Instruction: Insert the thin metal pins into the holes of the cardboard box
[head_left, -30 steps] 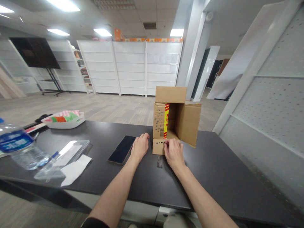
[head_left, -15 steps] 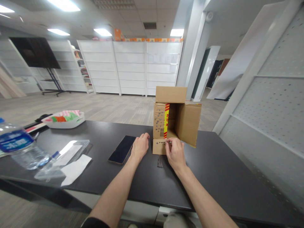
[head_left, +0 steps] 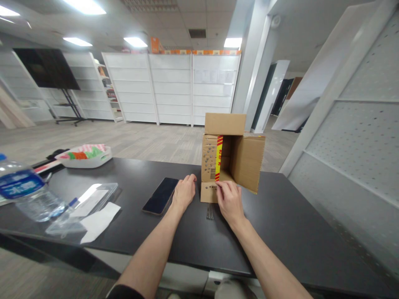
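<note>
A cardboard box (head_left: 208, 160) stands on the table with its opening facing me and its flaps spread. Its lower front flap (head_left: 206, 197) has a row of small dark holes. At that flap's top edge my right hand (head_left: 230, 200) is closed in a pinch; whatever lies between thumb and finger is too small to make out. Below the flap, several thin metal nails or screws (head_left: 210, 212) lie side by side. My left hand (head_left: 184, 192) rests on the table left of the box, fingers loosely bent and holding nothing. Beside it lies a dark phone (head_left: 160, 196).
On the left are a water bottle (head_left: 26, 189), a clear plastic case (head_left: 102, 198), a white paper piece (head_left: 100, 222) and a white tray (head_left: 90, 162) of colourful items. A perforated panel (head_left: 358, 153) rises on the right. The black table (head_left: 280, 232) extends past the box.
My right hand's fingertips have shifted very slightly up and left along the flap's edge. The left hand, box and nails or screws stay where they were.
</note>
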A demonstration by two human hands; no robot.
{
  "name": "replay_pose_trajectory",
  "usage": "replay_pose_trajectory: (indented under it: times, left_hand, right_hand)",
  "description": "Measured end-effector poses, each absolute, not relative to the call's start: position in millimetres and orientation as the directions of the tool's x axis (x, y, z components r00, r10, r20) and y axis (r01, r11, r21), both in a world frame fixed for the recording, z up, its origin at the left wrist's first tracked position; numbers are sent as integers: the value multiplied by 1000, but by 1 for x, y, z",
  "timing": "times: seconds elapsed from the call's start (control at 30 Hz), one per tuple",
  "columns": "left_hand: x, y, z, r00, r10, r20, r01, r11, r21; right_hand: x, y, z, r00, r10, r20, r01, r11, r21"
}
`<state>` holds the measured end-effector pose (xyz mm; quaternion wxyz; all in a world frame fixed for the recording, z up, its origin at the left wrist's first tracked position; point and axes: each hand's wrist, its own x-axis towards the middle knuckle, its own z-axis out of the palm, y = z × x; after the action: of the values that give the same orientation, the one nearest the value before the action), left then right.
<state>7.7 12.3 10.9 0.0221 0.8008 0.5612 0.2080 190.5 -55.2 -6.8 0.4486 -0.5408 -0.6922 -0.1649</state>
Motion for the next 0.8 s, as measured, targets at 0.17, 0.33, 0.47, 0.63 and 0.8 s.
replay_pose_trajectory:
  times: [0.17,0.33,0.47,0.63,0.8]
  left_hand:
    - [7,12,11,278,910,306,893,-362,266]
    - [7,12,10,274,909,313,887,-365,282]
    - [7,10,13,276,913,301,887,-363,286]
    - [7,11,11,286,907,309,885,-374,279]
    - [7,12,8,288,902,321,886,-378,269]
  right_hand:
    - [189,-61,-1,6,576,817,880,386,-278]
    - [188,-66,4,22,557,830,853,423,-306]
    - [190,-68,5,21,550,835,814,475,-334]
    - [195,-73,4,16,565,825,770,520,-371]
    - [200,-79,6,-20,655,756,732,524,-435]
